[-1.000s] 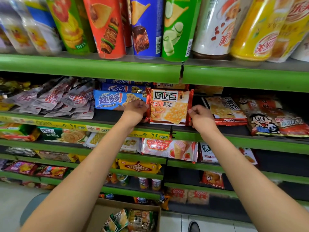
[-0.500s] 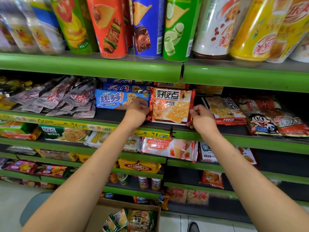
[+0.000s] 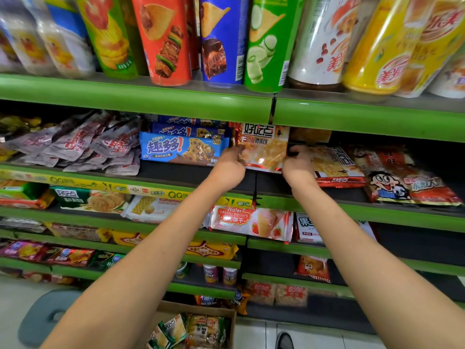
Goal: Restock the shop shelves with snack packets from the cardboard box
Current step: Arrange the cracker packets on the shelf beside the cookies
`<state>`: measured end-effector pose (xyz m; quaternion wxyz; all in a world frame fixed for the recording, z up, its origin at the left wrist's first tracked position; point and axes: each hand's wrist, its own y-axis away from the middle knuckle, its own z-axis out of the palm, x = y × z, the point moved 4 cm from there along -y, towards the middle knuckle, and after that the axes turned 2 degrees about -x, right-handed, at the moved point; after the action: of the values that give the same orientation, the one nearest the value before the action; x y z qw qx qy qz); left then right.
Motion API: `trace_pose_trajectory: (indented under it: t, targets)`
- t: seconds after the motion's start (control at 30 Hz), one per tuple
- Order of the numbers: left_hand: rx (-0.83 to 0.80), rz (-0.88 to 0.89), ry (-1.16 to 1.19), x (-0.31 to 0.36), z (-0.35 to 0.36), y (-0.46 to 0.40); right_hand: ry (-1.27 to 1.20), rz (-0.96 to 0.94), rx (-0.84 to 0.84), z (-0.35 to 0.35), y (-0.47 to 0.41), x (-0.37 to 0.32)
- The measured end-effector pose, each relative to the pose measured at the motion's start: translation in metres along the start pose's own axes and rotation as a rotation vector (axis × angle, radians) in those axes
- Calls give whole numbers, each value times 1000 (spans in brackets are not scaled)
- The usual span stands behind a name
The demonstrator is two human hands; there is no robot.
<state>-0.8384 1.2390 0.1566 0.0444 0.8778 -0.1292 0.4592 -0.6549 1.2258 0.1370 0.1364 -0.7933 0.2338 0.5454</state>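
Note:
An orange cracker packet with red foil edges stands tilted on the second green shelf, between blue cookie packets and a flat packet of the same kind. My left hand grips its left edge and my right hand grips its right edge. The packet's top reaches under the shelf above. At the bottom of the view the cardboard box sits on the floor with several snack packets inside.
Blue cookie packets lie left of the held packet, a matching orange packet and red cartoon bags to its right. Tall chip tubes stand on the shelf above. A grey stool stands lower left; a shoe is by the box.
Both hands have pushed the orange packet further back and up into the shelf; its top now sits under the upper shelf's edge. The camera has moved closer.

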Motion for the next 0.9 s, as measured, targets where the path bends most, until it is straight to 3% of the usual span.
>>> trace_pose_trajectory:
  t: [0.57,0.9]
  targets:
    - [31,13,-189,-1,13,15,205,-176,-196,11,-5,3]
    - [-2,31,-350,-5,14,15,274,-147,-184,13,-9,6]
